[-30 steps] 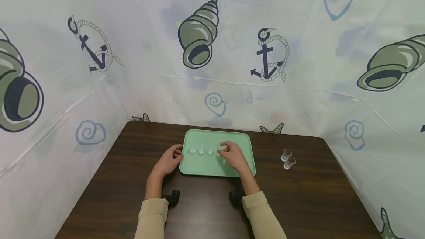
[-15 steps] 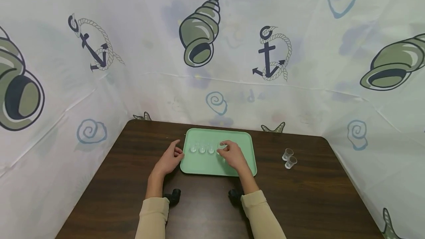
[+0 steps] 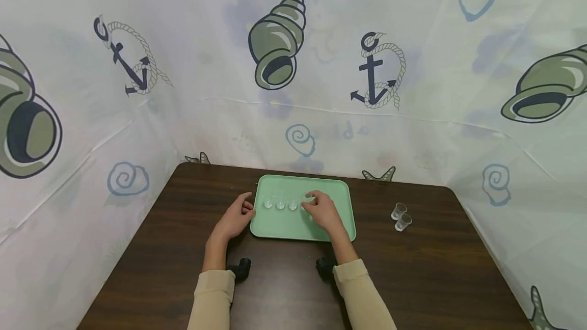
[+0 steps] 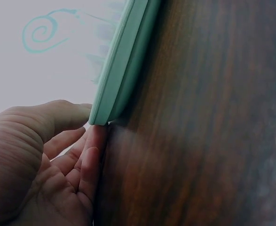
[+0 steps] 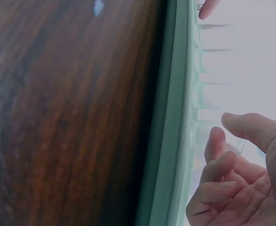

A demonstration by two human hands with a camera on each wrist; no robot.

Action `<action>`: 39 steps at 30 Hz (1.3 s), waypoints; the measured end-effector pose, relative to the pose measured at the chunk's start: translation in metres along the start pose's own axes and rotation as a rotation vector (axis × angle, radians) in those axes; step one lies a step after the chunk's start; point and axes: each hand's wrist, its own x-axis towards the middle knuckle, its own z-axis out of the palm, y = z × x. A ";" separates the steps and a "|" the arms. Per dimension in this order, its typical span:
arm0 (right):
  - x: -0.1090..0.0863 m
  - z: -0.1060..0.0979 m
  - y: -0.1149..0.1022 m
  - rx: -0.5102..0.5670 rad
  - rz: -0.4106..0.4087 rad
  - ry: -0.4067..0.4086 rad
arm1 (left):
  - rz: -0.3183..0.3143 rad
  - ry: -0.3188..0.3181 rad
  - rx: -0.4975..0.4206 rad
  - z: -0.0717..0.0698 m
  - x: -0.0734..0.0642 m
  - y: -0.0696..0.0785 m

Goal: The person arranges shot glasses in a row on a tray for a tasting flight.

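A green tray (image 3: 289, 225) lies on the table, with three small clear plastic cups (image 3: 280, 203) in a row on it. At the row's right end, my right hand (image 3: 323, 213) has thumb and index finger around another clear cup (image 3: 304, 199), mostly hidden by the fingers. My left hand (image 3: 235, 219) is at the tray's left edge. Its thumb touches the rim in the left wrist view, where the other fingers of the left hand (image 4: 43, 165) lie loosely bent beside the tray corner. The right wrist view shows the right hand (image 5: 241, 174) above the tray.
Two more clear cups, a rear one (image 3: 399, 211) and a front one (image 3: 403, 222), stand close together on the brown wooden table (image 3: 440, 264), right of the tray. A white patterned cloth (image 3: 321, 90) rises along the table's back and sides.
My left index finger has straightened, while the left thumb stays at the tray edge. The right hand and its cup hold nearly the same place; the head view has shifted slightly.
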 end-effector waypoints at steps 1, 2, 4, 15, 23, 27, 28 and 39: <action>0.000 -0.001 0.000 -0.001 0.003 -0.001 | 0.001 -0.001 0.002 0.000 0.000 0.000; 0.000 -0.001 0.000 -0.004 0.005 -0.002 | 0.001 -0.001 0.004 0.000 0.001 0.000; -0.001 -0.001 0.000 -0.011 0.015 -0.004 | 0.004 0.000 0.002 0.000 0.001 -0.001; -0.007 -0.007 0.006 -0.022 0.054 -0.033 | -0.001 -0.009 0.005 0.001 -0.001 0.000; -0.018 -0.024 0.013 -0.009 0.069 -0.035 | 0.012 -0.008 0.015 0.001 -0.003 0.002; -0.024 -0.034 0.016 0.015 0.065 -0.025 | 0.015 -0.004 0.020 0.001 -0.003 0.003; -0.025 -0.036 0.017 0.013 0.066 -0.022 | 0.014 -0.004 0.022 0.001 -0.003 0.003; -0.040 -0.061 0.018 0.013 0.079 0.032 | 0.012 -0.010 0.018 0.002 -0.003 0.004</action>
